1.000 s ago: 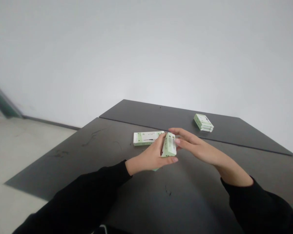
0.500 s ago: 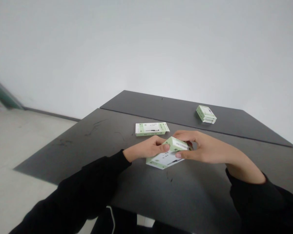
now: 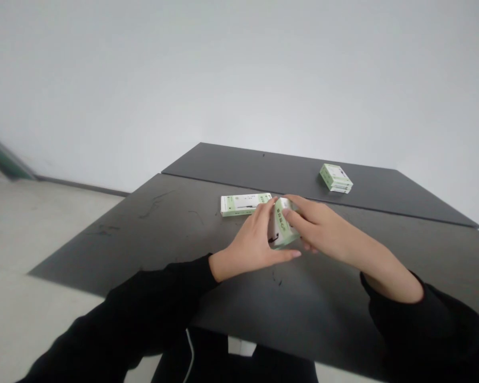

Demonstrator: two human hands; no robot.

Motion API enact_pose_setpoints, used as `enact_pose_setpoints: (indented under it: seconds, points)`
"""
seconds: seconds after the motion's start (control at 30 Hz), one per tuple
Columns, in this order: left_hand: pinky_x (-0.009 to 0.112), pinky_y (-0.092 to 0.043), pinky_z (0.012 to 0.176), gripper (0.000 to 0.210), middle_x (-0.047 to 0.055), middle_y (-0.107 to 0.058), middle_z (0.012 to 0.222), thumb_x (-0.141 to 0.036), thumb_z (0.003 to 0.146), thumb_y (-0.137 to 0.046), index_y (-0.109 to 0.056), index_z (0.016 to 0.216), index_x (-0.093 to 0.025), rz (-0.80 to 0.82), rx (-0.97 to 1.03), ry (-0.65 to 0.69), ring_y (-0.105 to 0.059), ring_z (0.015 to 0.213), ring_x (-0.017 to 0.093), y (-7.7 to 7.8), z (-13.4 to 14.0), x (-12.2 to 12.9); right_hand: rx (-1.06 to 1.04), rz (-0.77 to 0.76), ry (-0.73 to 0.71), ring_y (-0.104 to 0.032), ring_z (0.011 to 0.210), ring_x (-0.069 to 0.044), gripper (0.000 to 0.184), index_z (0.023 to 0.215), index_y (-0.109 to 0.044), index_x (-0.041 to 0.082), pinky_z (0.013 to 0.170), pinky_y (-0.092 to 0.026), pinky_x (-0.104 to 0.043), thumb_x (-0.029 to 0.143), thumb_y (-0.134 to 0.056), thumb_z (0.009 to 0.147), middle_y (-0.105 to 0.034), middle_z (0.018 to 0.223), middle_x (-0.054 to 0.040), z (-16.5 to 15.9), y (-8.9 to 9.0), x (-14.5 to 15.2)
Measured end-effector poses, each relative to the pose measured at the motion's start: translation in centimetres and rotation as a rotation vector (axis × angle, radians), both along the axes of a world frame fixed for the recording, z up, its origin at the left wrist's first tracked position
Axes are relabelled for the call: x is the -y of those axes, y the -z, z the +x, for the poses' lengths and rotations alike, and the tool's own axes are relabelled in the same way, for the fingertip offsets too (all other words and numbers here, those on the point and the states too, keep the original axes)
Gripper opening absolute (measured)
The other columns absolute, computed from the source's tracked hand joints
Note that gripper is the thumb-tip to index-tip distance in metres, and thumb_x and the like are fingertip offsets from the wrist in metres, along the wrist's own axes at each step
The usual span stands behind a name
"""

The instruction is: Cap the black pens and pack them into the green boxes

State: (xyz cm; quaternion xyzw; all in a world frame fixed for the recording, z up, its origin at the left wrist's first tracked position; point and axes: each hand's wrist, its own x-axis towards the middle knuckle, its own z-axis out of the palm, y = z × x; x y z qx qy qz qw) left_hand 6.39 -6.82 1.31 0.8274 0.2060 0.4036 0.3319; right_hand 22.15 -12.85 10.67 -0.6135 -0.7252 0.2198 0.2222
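A small green-and-white carton (image 3: pixel 282 219) is held tilted above the near part of the dark table. My right hand (image 3: pixel 317 226) grips it from the right, thumb on its printed green side, the other fingers partly hidden behind. At its left side is my left hand (image 3: pixel 253 242), open, with fingers stretched along the carton and the thumb spread out below its lower edge. Whether the left fingertips touch the carton cannot be made out. Just behind the left hand lies a similar flat carton (image 3: pixel 239 204), printed with a black pen-like shape and partly covered by the fingers.
On the far section of the dark table (image 3: pixel 223 162) sits a small stack of like cartons (image 3: pixel 336 178), toward the right. A seam crosses the table between its near and far sections. Beyond stands a pale wall (image 3: pixel 239 80); light floor (image 3: pixel 43 229) shows at left.
The carton has been turned from lying slanted between both hands to a more upright tilt in my right hand. My left hand has loosened from it, its fingers and thumb spreading apart.
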Motion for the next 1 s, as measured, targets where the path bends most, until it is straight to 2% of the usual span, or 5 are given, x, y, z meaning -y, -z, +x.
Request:
enact_pose_setpoints:
  seconds: [0.2,0.37,0.53,0.73,1.0]
  points:
    - [0.051,-0.038,0.114,0.08,0.018,-0.051,0.139,-0.043,0.077,-0.077,-0.037,0.141,-0.017,-0.079,0.144,0.068,-0.05,0.133,0.033,0.0,-0.1,-0.3,-0.091,-0.172,-0.081,-0.06,0.05,-0.013,0.036,0.123,-0.054,0.018,0.048,-0.043,-0.024,0.042,-0.044,0.099,-0.066,0.07,0.0008,-0.6,-0.7,0.5]
    - [0.053,-0.03,0.118,0.082,0.02,-0.044,0.149,-0.056,0.081,-0.067,-0.032,0.145,-0.017,-0.083,0.152,0.058,-0.04,0.141,0.036,0.1,-0.4,0.1,-0.1,-0.173,-0.112,-0.059,0.055,-0.012,0.044,0.132,-0.05,0.02,0.051,-0.043,-0.023,0.042,-0.054,0.094,-0.07,0.081,-0.0011,-0.1,-0.9,0.4]
    - [0.055,-0.039,0.11,0.083,0.018,-0.055,0.134,-0.06,0.072,-0.077,-0.041,0.134,-0.019,-0.107,0.138,-0.077,-0.051,0.127,0.037,0.3,-0.2,1.0,-0.157,-0.254,-0.097,-0.057,0.053,-0.012,0.051,0.14,-0.038,0.021,0.05,-0.043,-0.024,0.04,-0.052,0.095,-0.067,0.077,0.0005,0.7,-0.7,-0.1]
    - [0.047,-0.048,0.098,0.082,0.014,-0.059,0.12,-0.054,0.066,-0.083,-0.042,0.128,-0.019,-0.127,0.179,-0.088,-0.059,0.111,0.031,-0.2,-0.3,1.7,-0.171,-0.273,-0.148,-0.059,0.06,-0.013,0.041,0.131,-0.049,0.022,0.054,-0.046,-0.024,0.032,-0.054,0.092,-0.068,0.084,-0.0005,0.0,-0.7,-0.1]
    - [0.045,-0.048,0.102,0.084,0.013,-0.06,0.13,-0.057,0.066,-0.084,-0.045,0.132,-0.022,-0.104,0.166,0.0,-0.058,0.121,0.034,-0.4,-0.5,2.4,-0.054,-0.217,-0.117,-0.063,0.071,-0.016,0.034,0.117,-0.056,0.021,0.057,-0.045,-0.024,0.024,-0.056,0.083,-0.071,0.092,-0.0022,-0.4,-1.3,0.6]
